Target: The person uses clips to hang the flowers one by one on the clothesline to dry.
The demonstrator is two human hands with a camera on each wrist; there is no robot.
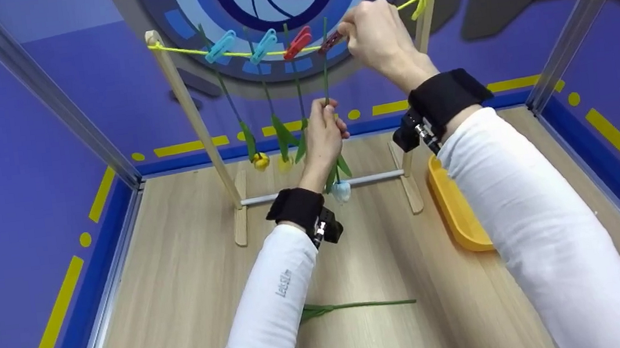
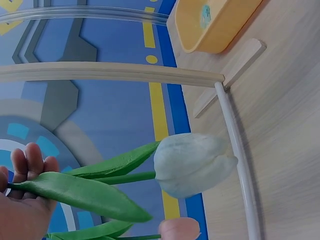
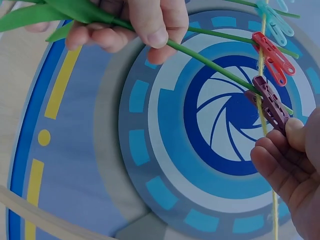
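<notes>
Nearest the camera, a loose green stem (image 1: 354,306) lies flat on the wooden desk (image 1: 185,305), below and well behind the left hand (image 1: 324,135). Left hand: fingers curled round the green stem of a pale blue artificial tulip (image 1: 340,191), held upright with the bloom hanging head-down just beneath the wrist. Right hand (image 1: 379,35): raised above and to the right of the left, fingertips pinching a dark purple plastic clothes peg (image 3: 270,102) against the yellow string line (image 1: 185,50). The wrist view shows the peg meeting the tulip stem at the line; whether its mouth has closed on the stem cannot be told. Left of the right hand, a red peg (image 1: 297,43) and two light blue pegs (image 1: 242,46) already carry hanging stems on the wooden rack (image 1: 196,123). An orange plastic tray (image 1: 454,210) sits on the desk below the right forearm.

Judgement: the pegging step for the fourth flower is in hand. Next, the peg likely needs to bite stem and string together before the left hand lets go.
</notes>
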